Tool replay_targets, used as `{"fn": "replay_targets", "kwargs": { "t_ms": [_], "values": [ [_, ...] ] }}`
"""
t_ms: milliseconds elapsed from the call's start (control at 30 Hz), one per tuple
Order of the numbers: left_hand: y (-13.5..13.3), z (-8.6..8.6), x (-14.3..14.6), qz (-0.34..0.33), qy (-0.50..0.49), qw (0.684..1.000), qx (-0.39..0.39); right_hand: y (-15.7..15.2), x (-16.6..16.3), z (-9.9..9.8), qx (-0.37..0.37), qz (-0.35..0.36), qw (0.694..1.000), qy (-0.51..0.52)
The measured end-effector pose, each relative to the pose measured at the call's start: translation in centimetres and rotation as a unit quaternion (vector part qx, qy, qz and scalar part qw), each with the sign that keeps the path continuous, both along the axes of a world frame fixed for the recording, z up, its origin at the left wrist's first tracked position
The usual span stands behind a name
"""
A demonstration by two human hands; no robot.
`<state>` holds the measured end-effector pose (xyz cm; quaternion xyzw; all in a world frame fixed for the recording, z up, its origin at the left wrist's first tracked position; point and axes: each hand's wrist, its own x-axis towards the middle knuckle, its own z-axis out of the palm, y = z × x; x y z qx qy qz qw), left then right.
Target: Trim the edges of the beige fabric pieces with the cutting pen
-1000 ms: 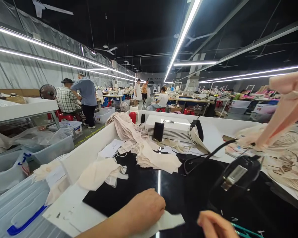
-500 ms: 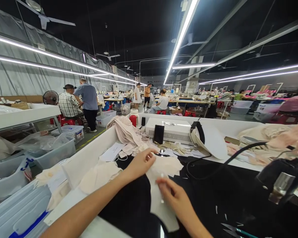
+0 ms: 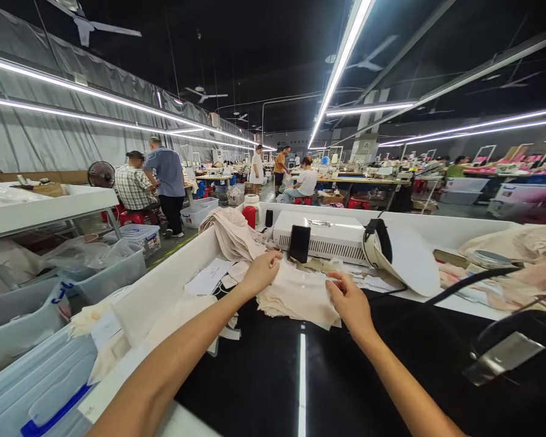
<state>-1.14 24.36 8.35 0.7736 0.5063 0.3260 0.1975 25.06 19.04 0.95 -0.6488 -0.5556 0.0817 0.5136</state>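
Note:
A layered pile of cream cut fabric pieces (image 3: 295,297) lies at the far side of the black work surface (image 3: 264,382). My left hand (image 3: 261,273) is at the upper left corner of the top piece, its fingers curled together there. At the opposite side, my right hand (image 3: 351,303) has thumb and fingers closed at the right edge of the same piece. The top piece spreads flat between both hands. Just behind the pile, a dark phone (image 3: 299,244) leans upright against a white vented box (image 3: 321,233).
Folded beige fabric (image 3: 236,233) is heaped behind my left hand, near a red thread cone (image 3: 249,216). A white visor-like shield (image 3: 407,258) rests right of the box. A black cable (image 3: 473,282) crosses the right side. Clear bins (image 3: 95,276) stand at left; people sit and stand beyond.
Both hands have moved apart, the right one up and rightward. The narrow pale piece between them no longer hangs toward me; the pile shows there now. The view has swung slightly left.

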Motion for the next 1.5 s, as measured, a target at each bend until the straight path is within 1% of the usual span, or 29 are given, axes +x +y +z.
{"fn": "replay_targets", "kwargs": {
  "t_ms": [200, 333, 433, 567, 633, 700, 833, 933, 1033, 1100, 1200, 1367, 1467, 1500],
  "values": [
    [0.1, -2.4, -0.6, 0.000, 0.072, 0.997, -0.018, 1.0, 0.5, -1.8, -0.075, 0.026, 0.995, -0.056],
    [0.0, -3.5, -0.8, 0.005, 0.099, 0.994, -0.040, 0.9, 0.6, -2.5, -0.094, 0.023, 0.989, -0.115],
    [-0.2, -3.6, -0.8, 0.010, 0.107, 0.993, -0.051, 0.5, 0.4, -2.5, -0.082, 0.015, 0.985, -0.150],
    [-0.7, -2.7, -1.6, 0.016, 0.108, 0.993, -0.049, -0.9, -0.1, -2.4, -0.048, 0.036, 0.984, -0.168],
    [-1.2, -1.9, -2.7, 0.021, 0.110, 0.993, -0.041, -1.9, -0.5, -2.3, -0.030, 0.063, 0.983, -0.169],
    [-1.8, -1.0, -4.7, 0.031, 0.120, 0.992, -0.037, -3.0, -0.8, -2.2, -0.014, 0.092, 0.982, -0.165],
    [-3.5, 0.3, -10.3, 0.063, 0.166, 0.983, -0.049, -5.1, -1.6, -2.2, 0.007, 0.143, 0.979, -0.146],
    [-5.2, 0.0, -14.6, 0.106, 0.208, 0.970, -0.067, -6.6, -2.5, -2.2, 0.015, 0.175, 0.977, -0.124],
    [-7.1, -1.3, -17.3, 0.141, 0.232, 0.958, -0.097, -7.8, -3.5, -2.1, 0.018, 0.202, 0.974, -0.104],
    [-8.2, -2.4, -18.1, 0.146, 0.233, 0.955, -0.114, -8.6, -4.2, -1.9, 0.019, 0.218, 0.971, -0.094],
    [-9.2, -3.5, -18.5, 0.136, 0.210, 0.962, -0.112, -9.7, -5.2, -1.5, 0.016, 0.238, 0.967, -0.087],
    [-9.4, -3.8, -19.0, 0.122, 0.152, 0.975, -0.106, -11.4, -6.0, -0.8, 0.006, 0.271, 0.959, -0.081],
    [-9.3, -4.1, -19.2, 0.118, 0.123, 0.979, -0.114, -12.1, -5.6, -0.9, 0.003, 0.288, 0.955, -0.066],
    [-9.2, -4.3, -19.3, 0.118, 0.115, 0.979, -0.118, -12.2, -5.3, -1.0, 0.004, 0.283, 0.957, -0.059]
  ]
}}
